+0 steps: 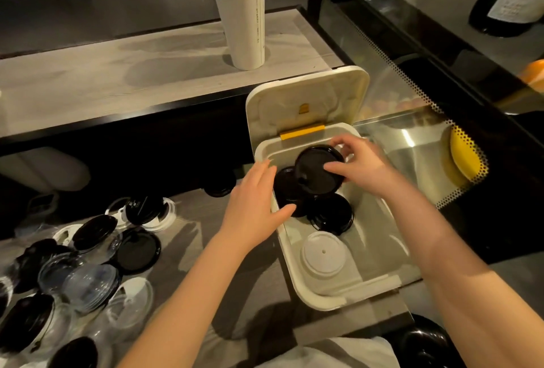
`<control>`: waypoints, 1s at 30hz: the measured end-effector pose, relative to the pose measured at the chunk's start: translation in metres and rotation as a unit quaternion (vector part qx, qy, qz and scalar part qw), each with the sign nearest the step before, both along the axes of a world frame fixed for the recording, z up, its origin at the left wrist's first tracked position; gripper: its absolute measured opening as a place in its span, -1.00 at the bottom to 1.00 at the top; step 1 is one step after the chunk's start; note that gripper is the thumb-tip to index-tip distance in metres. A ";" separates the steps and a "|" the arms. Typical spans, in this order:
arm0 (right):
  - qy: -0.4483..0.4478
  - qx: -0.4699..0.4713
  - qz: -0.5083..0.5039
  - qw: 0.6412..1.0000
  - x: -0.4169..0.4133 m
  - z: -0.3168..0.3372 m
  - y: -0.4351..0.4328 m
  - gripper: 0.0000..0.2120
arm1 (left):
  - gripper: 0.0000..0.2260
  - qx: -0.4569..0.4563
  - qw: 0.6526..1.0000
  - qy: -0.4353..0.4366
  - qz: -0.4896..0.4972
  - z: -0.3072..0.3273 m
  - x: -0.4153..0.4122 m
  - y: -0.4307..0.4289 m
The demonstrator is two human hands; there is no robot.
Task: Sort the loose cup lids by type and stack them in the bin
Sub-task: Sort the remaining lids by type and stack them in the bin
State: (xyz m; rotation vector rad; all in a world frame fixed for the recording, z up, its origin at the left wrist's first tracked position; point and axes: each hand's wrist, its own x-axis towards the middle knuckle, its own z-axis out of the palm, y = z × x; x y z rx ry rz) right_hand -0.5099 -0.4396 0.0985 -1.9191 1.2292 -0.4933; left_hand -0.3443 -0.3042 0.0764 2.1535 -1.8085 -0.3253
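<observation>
Grey desk (206, 220) runs below a pale wood shelf (117, 79), w/ a glass case (412, 73) off to the right. White bin (318, 300) sits at the desk's right end, its hinged flap (306, 94) stood open at the far side.

Right hand (362, 167) holds a black lid (315, 170) tilted over the bin's far half: thumb lies on the lid's top, the other fingers (343, 144) curl round its far rim. Left hand (253, 200) is open, its fingers (262, 173) straight and close together by the bin's left rim. Its thumb reaches over that rim toward a second black lid (287, 191) inside; can't tell if it touches.

Third black lid (331, 214) lies just beside the second, approx mid-bin; single or stacked, can't tell. White lid (323, 253) lies flat in the near half, apart from the black ones.

Loose lids (88, 264), black, clear & white, mixed and overlapping, cover the desk's left part, well apart from the bin. Tall white roll (244, 14) stands on the shelf. Dark bottle (512, 0) stands top right.
</observation>
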 end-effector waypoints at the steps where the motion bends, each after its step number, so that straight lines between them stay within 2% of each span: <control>1: 0.062 -0.019 0.009 0.998 -0.006 -0.003 -0.005 -0.68 | -0.27 0.027 1.000 -0.001 0.001 -0.005 0.000 0.001; 3: 0.170 -0.015 0.054 0.984 -0.014 -0.009 -0.012 -0.67 | -0.28 0.074 0.997 0.015 0.002 -0.012 0.000 0.004; 6: 0.261 0.022 0.126 0.957 -0.012 -0.026 -0.021 -0.67 | -0.29 0.084 0.996 0.010 0.012 -0.017 -0.002 0.004; 9: 0.310 0.019 0.159 0.937 -0.001 -0.050 -0.028 -0.65 | -0.29 0.079 0.997 -0.011 0.021 -0.016 -0.001 0.002; 18: 0.406 -0.068 0.144 0.900 0.006 -0.107 -0.020 -0.66 | -0.28 0.078 0.997 -0.012 0.027 -0.018 -0.002 0.001; 24: 0.350 -0.033 0.126 0.927 0.002 -0.098 -0.020 -0.58 | -0.28 0.073 0.997 -0.017 0.025 -0.021 -0.002 0.002; 27: 0.275 -0.049 0.090 0.956 0.007 -0.075 -0.011 -0.56 | -0.30 0.056 0.998 0.011 0.021 -0.020 0.001 0.006; 30: 0.169 -0.105 0.078 0.977 0.023 -0.044 0.007 -0.61 | -0.38 0.012 0.998 0.038 0.048 -0.020 0.013 0.017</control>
